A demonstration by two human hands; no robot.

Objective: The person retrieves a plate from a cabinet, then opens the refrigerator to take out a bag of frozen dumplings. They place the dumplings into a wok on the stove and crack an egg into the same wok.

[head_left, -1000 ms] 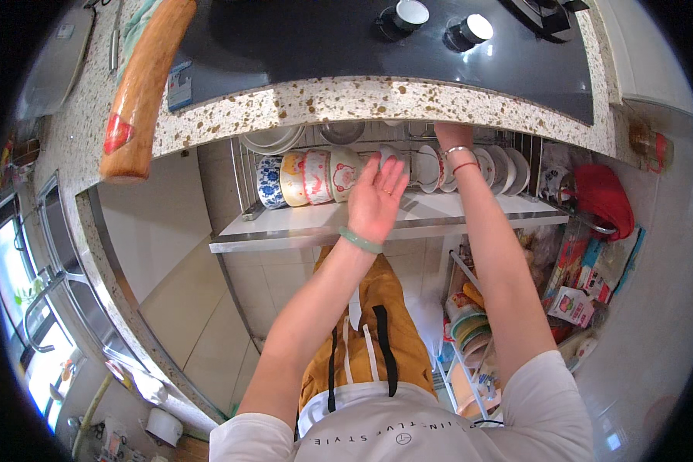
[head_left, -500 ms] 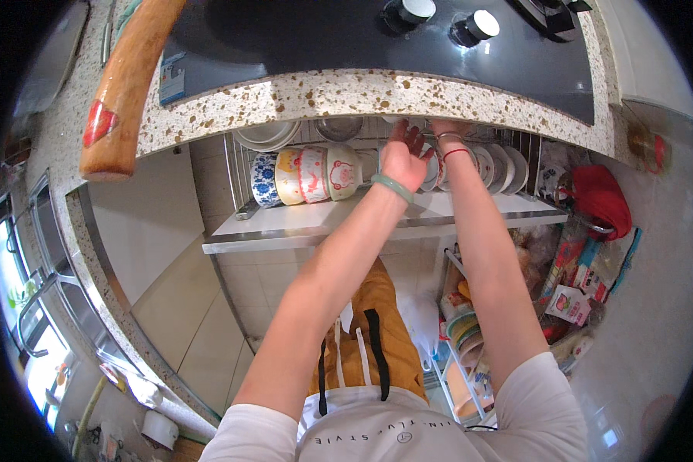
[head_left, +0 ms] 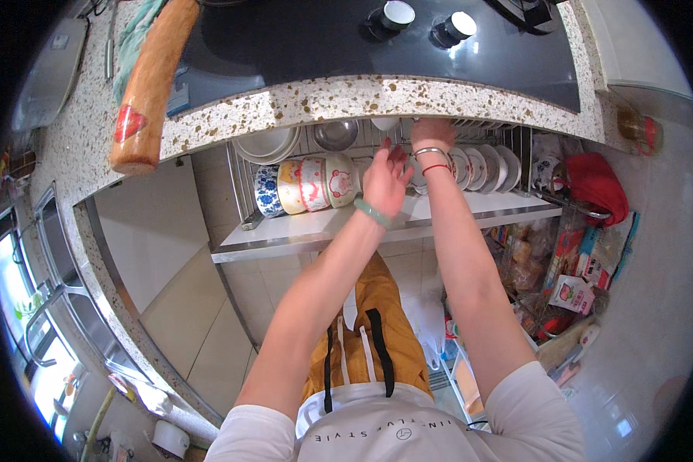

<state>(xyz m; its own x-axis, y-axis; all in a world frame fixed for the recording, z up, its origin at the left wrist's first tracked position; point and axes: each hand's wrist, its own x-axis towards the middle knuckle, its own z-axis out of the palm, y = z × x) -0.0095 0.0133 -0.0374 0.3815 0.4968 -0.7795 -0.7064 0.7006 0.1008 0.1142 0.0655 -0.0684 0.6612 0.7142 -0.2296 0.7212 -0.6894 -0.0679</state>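
Observation:
Both my arms reach into a pull-out wire dish rack (head_left: 242, 189) below the counter. My left hand (head_left: 383, 183), with a green bangle, is open, its fingers apart, just right of a row of patterned bowls (head_left: 313, 185) standing on their sides. Close by, my right hand (head_left: 433, 137), wearing a silver bangle and a red cord, reaches farther back; its fingertips are hidden under the counter edge, so its grip does not show. Right of that wrist stand several small white plates (head_left: 477, 168) on edge. A white bowl (head_left: 385, 123) peeks out between my hands at the back.
Overhead lies the speckled counter edge (head_left: 285, 102) with a black cooktop (head_left: 300, 46). A thick wooden handle (head_left: 150, 100) juts out at upper left. More white bowls (head_left: 268, 146) and a metal bowl (head_left: 336, 135) sit farther back. Packages and a red bag (head_left: 595, 187) crowd the right.
Both hands have shifted a little left relative to the rack. My right hand now sits left of the plates it partly covered, and my left hand is nearer the patterned bowls.

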